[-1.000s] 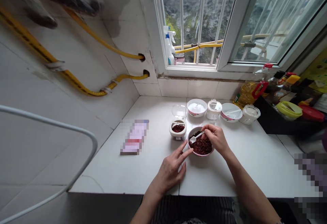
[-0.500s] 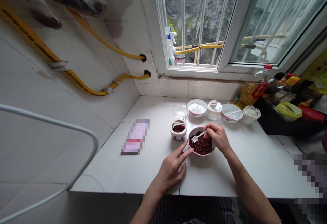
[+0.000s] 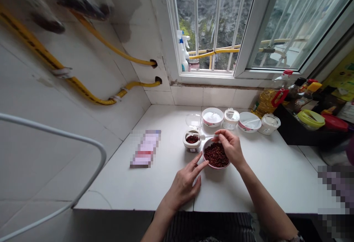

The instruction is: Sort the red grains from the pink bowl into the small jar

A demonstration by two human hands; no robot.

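Note:
Dark red dried peppercorns [image 3: 216, 155] fill much of a small bowl [image 3: 204, 147] on the white counter. My left hand [image 3: 186, 183] has its fingers stretched out, the tips touching the bowl's left side. Between the thumb and fingers of my right hand [image 3: 230, 147] is the handle of a small white spoon [image 3: 206, 136]. Its scoop hangs at the right rim of an open white seasoning jar [image 3: 192, 148]; whether it carries anything is unclear. The jar holds similar dark red peppercorns, and its clear lid [image 3: 194, 120] stands flipped open behind it.
Behind stand a bowl of white powder [image 3: 212, 125], a closed seasoning jar [image 3: 231, 124], another bowl [image 3: 249, 129] and a further lidded jar [image 3: 269, 125]. An oil bottle [image 3: 265, 102] and several condiments crowd the right back. A blurred pinkish item [image 3: 146, 150] lies left.
My right hand has lifted the spoon out of the bowl and carried it left and back to the jar's rim. My left hand stays at the bowl.

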